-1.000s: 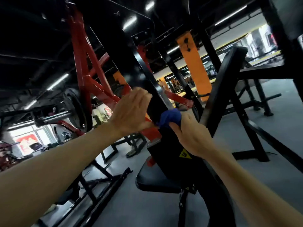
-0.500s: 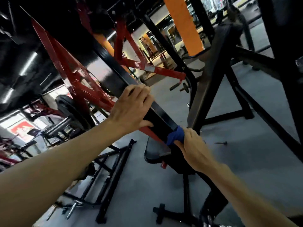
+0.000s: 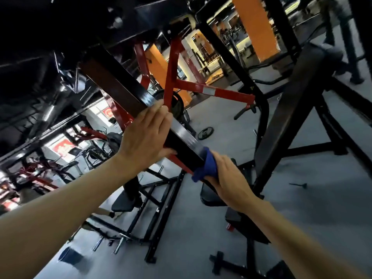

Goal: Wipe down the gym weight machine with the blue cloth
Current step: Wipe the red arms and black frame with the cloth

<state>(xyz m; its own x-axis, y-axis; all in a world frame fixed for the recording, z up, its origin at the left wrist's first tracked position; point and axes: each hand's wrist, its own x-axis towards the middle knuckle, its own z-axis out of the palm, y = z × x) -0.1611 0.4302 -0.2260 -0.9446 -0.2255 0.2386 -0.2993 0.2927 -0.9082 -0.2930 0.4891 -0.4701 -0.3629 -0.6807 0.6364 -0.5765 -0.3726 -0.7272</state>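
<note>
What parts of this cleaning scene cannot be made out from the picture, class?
Head view only:
- right hand: fingertips hidden behind the blue cloth and black beam.
- left hand: palm hidden, facing the beam.
- Beam's top: lost in dark shadow.
- Background machines at far left: blurred.

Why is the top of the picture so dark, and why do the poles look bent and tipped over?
Head view: the ceiling corner gets little light, so it goes black, while the orange pillar area behind is bright. The wide lens and tilted head make the frames lean and curve. Glare streaks the black beam between the left hand and the blue cloth in the right hand. The far right edge is smeared.
</note>
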